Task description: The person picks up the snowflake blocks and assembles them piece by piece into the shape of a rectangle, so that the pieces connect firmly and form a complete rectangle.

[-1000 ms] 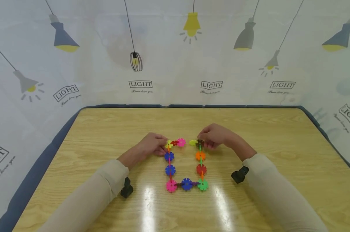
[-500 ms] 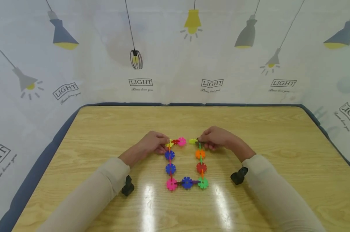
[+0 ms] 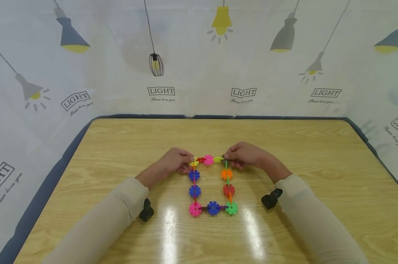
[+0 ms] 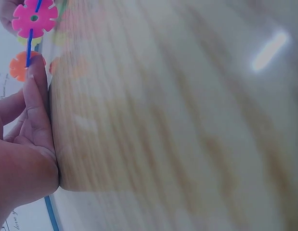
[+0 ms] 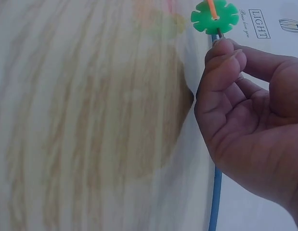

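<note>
A closed-looking rectangle of notched plastic snowflake discs lies between the hands. My left hand (image 3: pixel 175 161) pinches the yellow snowflake disc (image 3: pixel 194 162) at its far left corner. At the far right corner, my right hand (image 3: pixel 245 155) grips the dark brown snowflake disc (image 3: pixel 224 162), partly covered by fingers. Along the far side, a pink disc (image 3: pixel 208 160) meets a yellow-green disc (image 3: pixel 217 160); whether their slots interlock is too small to tell. Near corners are a pink disc (image 4: pixel 34 18) and a green disc (image 5: pixel 214 18). An orange disc (image 4: pixel 19 66) appears by the left fingers.
The chain rests on a shiny wood-grain table (image 3: pixel 119 139) with a dark blue edge. White cloth (image 3: pixel 192 73) printed with lamps stands behind and at both sides. A black wrist camera (image 3: pixel 146 210) sits beneath the left sleeve, another (image 3: pixel 271 198) beneath the right.
The gap in the far side between the pink disc and the yellow-green disc has closed. The right corner has shifted slightly left, and the left corner slightly right. Both hands keep their grip.
</note>
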`<action>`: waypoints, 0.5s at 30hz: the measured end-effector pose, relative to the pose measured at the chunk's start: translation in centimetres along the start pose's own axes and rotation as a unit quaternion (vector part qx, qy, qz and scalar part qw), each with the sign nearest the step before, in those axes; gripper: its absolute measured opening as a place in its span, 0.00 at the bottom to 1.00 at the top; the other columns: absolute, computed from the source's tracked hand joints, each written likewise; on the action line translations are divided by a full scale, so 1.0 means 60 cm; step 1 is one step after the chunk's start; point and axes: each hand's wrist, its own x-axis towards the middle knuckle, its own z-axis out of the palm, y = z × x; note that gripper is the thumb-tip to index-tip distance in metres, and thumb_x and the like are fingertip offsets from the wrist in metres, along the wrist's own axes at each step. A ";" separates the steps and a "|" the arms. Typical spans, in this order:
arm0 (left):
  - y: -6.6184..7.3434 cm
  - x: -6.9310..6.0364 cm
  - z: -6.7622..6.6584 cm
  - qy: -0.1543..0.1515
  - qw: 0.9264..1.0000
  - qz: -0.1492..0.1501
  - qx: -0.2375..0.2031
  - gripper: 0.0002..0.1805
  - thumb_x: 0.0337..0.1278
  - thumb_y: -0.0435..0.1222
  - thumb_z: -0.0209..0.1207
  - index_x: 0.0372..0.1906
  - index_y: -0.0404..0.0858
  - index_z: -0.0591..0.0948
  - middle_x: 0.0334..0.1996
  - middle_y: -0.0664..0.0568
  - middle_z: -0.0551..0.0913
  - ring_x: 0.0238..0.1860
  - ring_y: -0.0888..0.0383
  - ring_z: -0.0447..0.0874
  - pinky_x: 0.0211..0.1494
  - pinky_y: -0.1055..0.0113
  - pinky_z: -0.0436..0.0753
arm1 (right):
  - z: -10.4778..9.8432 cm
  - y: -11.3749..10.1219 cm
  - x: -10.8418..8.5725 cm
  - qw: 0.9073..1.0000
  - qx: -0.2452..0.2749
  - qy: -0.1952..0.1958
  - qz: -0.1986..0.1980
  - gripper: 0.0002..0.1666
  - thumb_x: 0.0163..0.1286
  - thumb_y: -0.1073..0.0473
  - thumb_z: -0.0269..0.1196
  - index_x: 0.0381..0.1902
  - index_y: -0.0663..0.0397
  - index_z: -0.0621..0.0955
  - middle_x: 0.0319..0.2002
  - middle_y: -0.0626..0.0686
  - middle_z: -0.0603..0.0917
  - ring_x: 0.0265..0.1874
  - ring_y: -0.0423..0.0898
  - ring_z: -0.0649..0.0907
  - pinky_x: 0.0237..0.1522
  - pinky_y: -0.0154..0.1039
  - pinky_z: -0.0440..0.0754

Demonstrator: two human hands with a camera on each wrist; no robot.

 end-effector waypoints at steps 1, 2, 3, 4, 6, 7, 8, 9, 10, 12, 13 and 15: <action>0.000 0.000 0.000 -0.001 1.000 0.000 0.003 0.17 0.70 0.35 0.54 0.57 0.30 0.77 0.25 0.46 0.84 0.19 0.62 0.80 0.26 0.71 0.83 | -0.001 -0.001 -0.001 1.000 0.003 -0.001 0.000 0.16 0.76 0.56 0.53 0.45 0.65 0.80 0.25 0.52 0.77 0.19 0.43 0.72 0.25 0.33 0.74; 0.001 0.000 0.000 -0.002 1.000 -0.001 0.004 0.17 0.70 0.35 0.54 0.57 0.30 0.77 0.25 0.46 0.84 0.19 0.62 0.80 0.26 0.71 0.83 | -0.001 -0.001 -0.002 1.000 0.006 -0.001 0.001 0.16 0.76 0.56 0.53 0.45 0.65 0.80 0.25 0.52 0.77 0.20 0.43 0.72 0.25 0.33 0.74; 0.002 0.000 -0.001 -0.002 1.000 -0.003 0.005 0.17 0.70 0.35 0.54 0.57 0.30 0.77 0.26 0.46 0.84 0.19 0.61 0.80 0.26 0.71 0.83 | -0.001 -0.002 -0.002 1.000 0.009 -0.002 0.001 0.16 0.76 0.56 0.53 0.45 0.65 0.79 0.25 0.52 0.77 0.20 0.42 0.72 0.25 0.33 0.74; 0.002 0.000 -0.001 -0.002 1.000 -0.003 0.007 0.17 0.70 0.35 0.54 0.57 0.30 0.77 0.26 0.46 0.83 0.20 0.61 0.80 0.26 0.71 0.83 | -0.001 -0.002 -0.002 1.000 0.011 -0.003 0.000 0.16 0.76 0.56 0.53 0.45 0.65 0.79 0.25 0.52 0.77 0.20 0.42 0.72 0.25 0.33 0.74; 0.002 -0.001 -0.001 -0.001 1.000 -0.003 0.010 0.17 0.70 0.35 0.54 0.57 0.30 0.77 0.26 0.46 0.83 0.20 0.62 0.80 0.26 0.71 0.82 | -0.001 -0.001 -0.001 1.000 0.013 -0.006 -0.003 0.16 0.76 0.56 0.53 0.45 0.66 0.79 0.25 0.52 0.77 0.20 0.42 0.72 0.25 0.33 0.75; 0.001 -0.001 0.000 -0.003 1.000 0.000 0.009 0.17 0.70 0.35 0.54 0.58 0.30 0.77 0.25 0.46 0.83 0.20 0.62 0.80 0.26 0.71 0.82 | -0.001 0.000 -0.001 1.000 0.015 -0.007 -0.005 0.16 0.76 0.56 0.54 0.45 0.66 0.79 0.25 0.52 0.77 0.20 0.42 0.72 0.25 0.33 0.75; 0.001 -0.001 0.000 -0.004 1.000 0.001 0.008 0.17 0.70 0.35 0.54 0.58 0.30 0.77 0.25 0.46 0.83 0.19 0.62 0.80 0.26 0.72 0.82 | -0.001 0.000 0.000 1.000 0.017 -0.008 -0.006 0.16 0.76 0.56 0.54 0.45 0.66 0.79 0.25 0.52 0.77 0.20 0.42 0.72 0.25 0.34 0.75; 0.000 -0.001 -0.001 -0.005 1.000 0.004 0.008 0.18 0.70 0.35 0.54 0.58 0.30 0.77 0.25 0.47 0.83 0.19 0.62 0.80 0.26 0.72 0.82 | 0.000 0.000 0.000 1.000 0.020 -0.008 -0.006 0.16 0.76 0.56 0.54 0.45 0.66 0.79 0.24 0.52 0.77 0.20 0.42 0.72 0.25 0.34 0.75; -0.001 -0.001 0.000 -0.007 1.000 0.007 0.007 0.18 0.70 0.35 0.54 0.58 0.30 0.77 0.25 0.47 0.83 0.19 0.62 0.80 0.26 0.72 0.82 | 0.000 0.000 0.000 1.000 0.022 -0.008 -0.006 0.16 0.76 0.57 0.54 0.45 0.66 0.79 0.24 0.52 0.77 0.20 0.42 0.72 0.24 0.34 0.75; -0.002 -0.002 0.000 -0.008 1.000 0.012 0.007 0.18 0.70 0.35 0.54 0.58 0.30 0.77 0.25 0.47 0.83 0.20 0.63 0.80 0.26 0.72 0.82 | 0.001 -0.001 0.000 1.000 0.025 -0.008 -0.006 0.16 0.76 0.57 0.54 0.45 0.66 0.79 0.24 0.52 0.77 0.19 0.42 0.72 0.24 0.34 0.75; -0.003 -0.002 0.000 -0.008 1.000 0.013 0.006 0.18 0.70 0.35 0.54 0.58 0.30 0.77 0.25 0.47 0.83 0.20 0.62 0.80 0.26 0.71 0.82 | 0.001 -0.001 0.000 1.000 0.027 -0.008 -0.006 0.16 0.76 0.57 0.54 0.45 0.66 0.79 0.24 0.52 0.77 0.19 0.43 0.72 0.24 0.34 0.75; -0.002 -0.003 -0.001 -0.009 1.000 0.012 0.007 0.18 0.70 0.35 0.54 0.58 0.30 0.77 0.25 0.47 0.83 0.20 0.62 0.80 0.26 0.71 0.82 | 0.001 -0.003 0.000 1.000 0.029 -0.006 -0.005 0.15 0.76 0.57 0.53 0.45 0.65 0.80 0.24 0.52 0.77 0.19 0.43 0.72 0.24 0.34 0.75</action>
